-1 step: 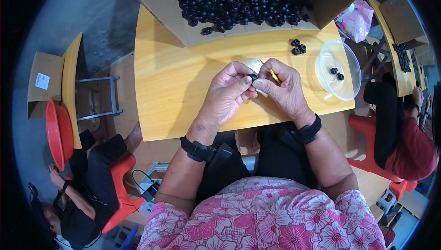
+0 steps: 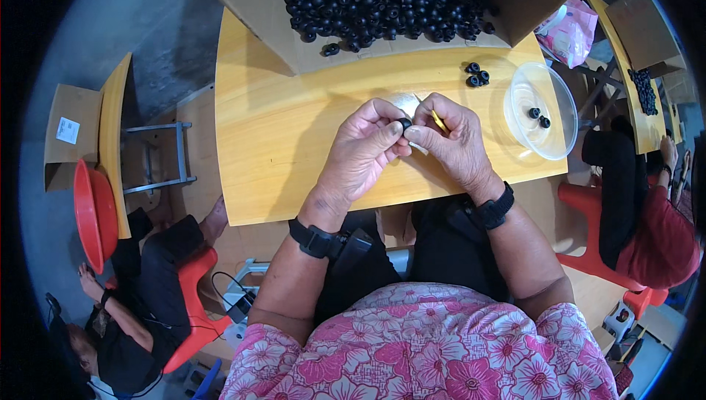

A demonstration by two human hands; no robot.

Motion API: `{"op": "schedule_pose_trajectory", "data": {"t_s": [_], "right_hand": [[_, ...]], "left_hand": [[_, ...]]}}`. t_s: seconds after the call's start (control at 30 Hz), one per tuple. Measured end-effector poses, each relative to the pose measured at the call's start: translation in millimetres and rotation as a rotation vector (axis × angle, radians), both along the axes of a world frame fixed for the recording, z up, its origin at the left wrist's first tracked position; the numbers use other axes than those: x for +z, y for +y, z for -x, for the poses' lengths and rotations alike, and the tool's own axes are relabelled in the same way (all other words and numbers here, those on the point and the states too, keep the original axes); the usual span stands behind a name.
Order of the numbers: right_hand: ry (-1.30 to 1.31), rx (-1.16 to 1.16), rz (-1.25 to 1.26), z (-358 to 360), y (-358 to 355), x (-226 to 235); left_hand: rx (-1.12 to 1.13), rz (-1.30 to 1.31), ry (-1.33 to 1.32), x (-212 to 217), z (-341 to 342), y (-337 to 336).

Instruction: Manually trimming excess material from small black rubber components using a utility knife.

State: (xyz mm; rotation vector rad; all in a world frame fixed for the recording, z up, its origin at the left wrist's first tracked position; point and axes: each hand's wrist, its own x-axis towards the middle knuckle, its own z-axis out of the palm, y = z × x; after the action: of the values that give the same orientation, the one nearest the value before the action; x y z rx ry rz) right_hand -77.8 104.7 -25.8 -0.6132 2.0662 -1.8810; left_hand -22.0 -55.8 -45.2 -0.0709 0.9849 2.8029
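Observation:
Over the middle of the wooden table, my left hand [image 2: 368, 148] pinches a small round black part [image 2: 404, 125] between thumb and fingertips. My right hand [image 2: 454, 140] meets it there, its thumb and finger pressed at the part's right side. Tucked in the right fingers is a slim yellow tool [image 2: 440, 121] with a thin pointed end; its exact kind is unclear. Most of the black part is covered by my fingers. To the right, a clear plastic bowl [image 2: 562, 135] has two such black parts in it. Three more black parts [image 2: 474, 76] lie left of the bowl.
A cardboard box [image 2: 272, 43] heaped with black parts [image 2: 382, 3] takes up the table's far side. A pink bag [image 2: 573, 32] hangs beyond the far right corner. People sit at other tables left and right; a red basin [image 2: 92, 216] is at left.

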Motion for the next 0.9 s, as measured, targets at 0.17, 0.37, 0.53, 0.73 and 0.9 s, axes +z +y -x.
{"op": "schedule_pose_trajectory", "data": {"t_s": [0.17, 0.37, 0.53, 0.73, 0.9], "right_hand": [[-0.007, 0.031, -0.012, 2, 2, 0], [-0.034, 0.048, 0.032, 2, 2, 2], [-0.056, 0.017, 0.048, 4, 1, -5], [0.107, -0.121, -0.085, 3, -3, -7], [0.158, -0.03, -0.044, 4, -1, -17]], "left_hand": [[-0.026, 0.016, 0.005, -3, 0, -2], [-0.035, 0.024, 0.016, -1, 1, -2], [0.016, 0.054, -0.002, 1, -2, 2], [-0.019, 0.317, 0.208, 41, -5, 26], [-0.013, 0.78, 0.459, 63, 20, 66]]}}
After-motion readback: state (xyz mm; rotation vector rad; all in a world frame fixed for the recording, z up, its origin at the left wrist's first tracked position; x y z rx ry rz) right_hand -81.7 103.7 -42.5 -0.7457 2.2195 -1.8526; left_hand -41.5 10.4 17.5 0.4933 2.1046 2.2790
